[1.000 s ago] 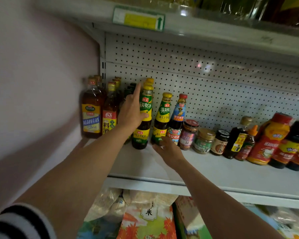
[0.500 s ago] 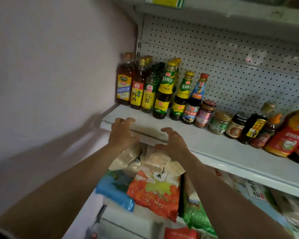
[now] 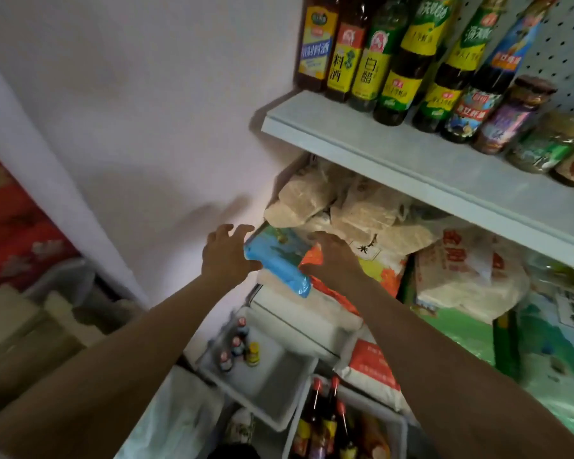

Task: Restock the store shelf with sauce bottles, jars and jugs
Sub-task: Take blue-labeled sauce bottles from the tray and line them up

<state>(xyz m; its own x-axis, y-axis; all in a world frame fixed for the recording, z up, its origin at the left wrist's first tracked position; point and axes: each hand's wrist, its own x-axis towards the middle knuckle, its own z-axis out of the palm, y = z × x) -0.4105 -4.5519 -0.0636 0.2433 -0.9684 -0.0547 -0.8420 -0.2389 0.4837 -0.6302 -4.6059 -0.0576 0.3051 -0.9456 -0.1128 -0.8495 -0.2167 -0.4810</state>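
Sauce bottles [image 3: 400,58] and jars [image 3: 514,117] stand in a row on the white shelf [image 3: 371,150] at the top right. My left hand [image 3: 226,256] hangs below the shelf with its fingers spread and holds nothing. My right hand [image 3: 335,256] is beside it, fingers relaxed, in front of the stacked bags, also without anything in it. Far below, a white bin [image 3: 269,376] holds three small bottles [image 3: 237,349], and another bin holds tall red-capped bottles [image 3: 325,422].
Rice and grain bags [image 3: 352,213] fill the lower shelf, with a blue packet [image 3: 279,260] sticking out between my hands. A pale wall [image 3: 146,127] closes the left side. Cardboard boxes [image 3: 24,332] and a red panel [image 3: 10,226] sit at the far left.
Both hands have let go of the bottles and dropped from the shelf to below its edge. My view has tilted down, bringing the bins of bottles on the floor into sight.
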